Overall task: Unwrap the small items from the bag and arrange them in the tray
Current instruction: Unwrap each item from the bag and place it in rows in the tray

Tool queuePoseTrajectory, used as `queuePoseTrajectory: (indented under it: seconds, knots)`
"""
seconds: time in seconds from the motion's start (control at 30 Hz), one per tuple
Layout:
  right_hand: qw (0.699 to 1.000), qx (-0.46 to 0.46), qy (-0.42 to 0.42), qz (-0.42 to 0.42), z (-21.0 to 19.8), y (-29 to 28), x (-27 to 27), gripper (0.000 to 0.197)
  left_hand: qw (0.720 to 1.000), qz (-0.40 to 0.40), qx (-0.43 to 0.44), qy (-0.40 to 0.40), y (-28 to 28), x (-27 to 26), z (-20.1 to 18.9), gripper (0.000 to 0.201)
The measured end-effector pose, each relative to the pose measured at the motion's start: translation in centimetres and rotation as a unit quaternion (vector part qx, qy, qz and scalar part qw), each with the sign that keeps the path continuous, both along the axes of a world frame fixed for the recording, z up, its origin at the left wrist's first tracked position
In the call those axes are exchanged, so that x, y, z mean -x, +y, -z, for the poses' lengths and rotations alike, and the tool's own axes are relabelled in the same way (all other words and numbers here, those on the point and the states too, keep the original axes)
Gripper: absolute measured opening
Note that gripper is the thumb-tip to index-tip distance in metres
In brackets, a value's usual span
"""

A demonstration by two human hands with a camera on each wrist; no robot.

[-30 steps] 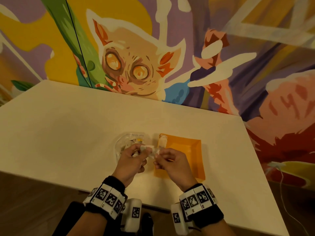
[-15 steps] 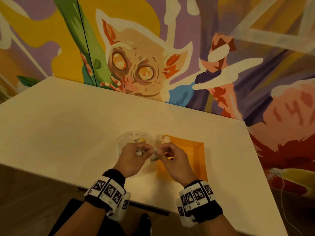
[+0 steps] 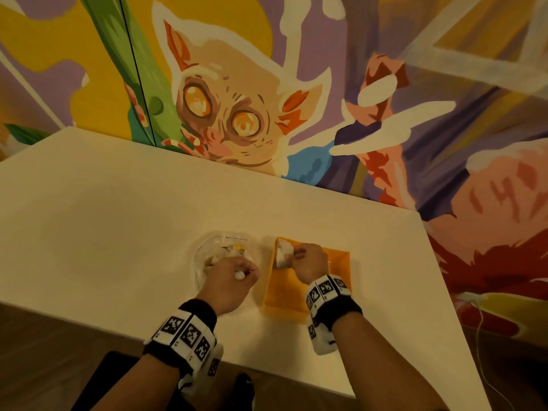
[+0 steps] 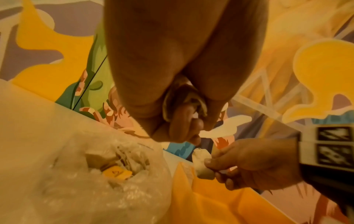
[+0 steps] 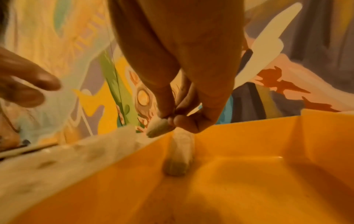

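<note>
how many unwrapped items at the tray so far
2: one lying in the tray at its far left corner, one pinched in the right hand just above it. More may be hidden.

A clear plastic bag (image 3: 225,256) is laid open on the table, with small wrapped things and a yellow tag inside. Just beside it an orange tray (image 3: 338,262) is set. A pale little pouch (image 5: 179,157) is lying in the tray's far left corner, and another pouch (image 5: 160,128) is held above it.

Orange tray (image 3: 338,262), clear bag (image 3: 204,256) with yellow tag (image 4: 116,174), cream table (image 3: 118,218), black-and-white checkered wristbands (image 3: 186,336).
</note>
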State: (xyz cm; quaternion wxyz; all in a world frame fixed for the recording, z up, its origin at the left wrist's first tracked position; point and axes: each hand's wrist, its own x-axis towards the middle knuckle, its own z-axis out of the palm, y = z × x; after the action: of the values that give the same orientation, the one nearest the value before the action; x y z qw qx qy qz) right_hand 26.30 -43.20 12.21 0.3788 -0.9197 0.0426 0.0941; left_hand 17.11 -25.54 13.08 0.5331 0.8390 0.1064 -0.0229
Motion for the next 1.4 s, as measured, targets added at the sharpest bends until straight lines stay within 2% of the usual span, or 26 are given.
queuePoseTrajectory:
  seconds: [0.07,0.13,0.23,0.33,0.4,0.53,0.73,0.83,0.97,1.17,1.27,1.33,1.4]
  knots:
    - [0.999,0.042,0.024,0.005,0.8,0.0,-1.2,0.019,0.999,0.023,-0.032,0.031,-0.7,-0.1,0.7,0.003]
    - [0.997,0.065,0.044,0.003,1.7,0.2,-2.2,0.019,0.996,0.036,-0.061,0.049,-1.3,-0.3,1.5,0.016]
    - [0.993,0.084,0.083,0.008,3.0,0.9,-2.8,0.018,0.992,0.047,-0.101,0.066,-2.1,-0.5,2.3,0.024]
    - [0.986,0.129,0.103,-0.008,4.4,1.9,-3.7,0.04,0.988,0.053,-0.129,0.068,-2.4,-0.8,3.2,0.027]
    - [0.982,0.141,0.126,-0.005,4.7,2.1,-4.3,0.047,0.987,0.054,-0.139,0.069,-2.4,-0.9,3.8,0.027]
    - [0.974,0.187,0.13,-0.012,4.2,2.1,-5.0,0.039,0.98,0.067,-0.176,0.07,-2.5,-1.1,4.9,0.027]
    - [0.98,0.157,0.125,0.008,3.8,2.2,-5.1,0.041,0.97,0.084,-0.217,0.072,-2.9,-1.1,6.1,0.028]
    - [0.981,0.156,0.117,0.019,3.3,1.9,-4.8,0.053,0.968,0.087,-0.224,0.077,-2.9,-1.0,6.7,0.027]
    - [0.98,0.15,0.133,-0.004,3.5,1.8,-4.4,0.054,0.966,0.087,-0.226,0.088,-3.0,-1.2,7.3,0.026]
    - [0.974,0.197,0.113,-0.018,3.7,2.0,-4.4,0.066,0.964,0.093,-0.233,0.086,-2.8,-1.6,7.8,0.027]
    - [0.974,0.182,0.134,-0.017,3.8,2.3,-4.9,0.062,0.964,0.098,-0.226,0.097,-2.8,-1.7,8.1,0.026]
    - [0.974,0.155,0.165,-0.016,2.9,2.2,-5.2,0.049,0.963,0.104,-0.228,0.097,-2.9,-1.7,8.2,0.027]
    - [0.972,0.144,0.178,-0.058,1.9,1.9,-5.3,0.043,0.964,0.103,-0.225,0.098,-2.9,-1.8,8.4,0.027]
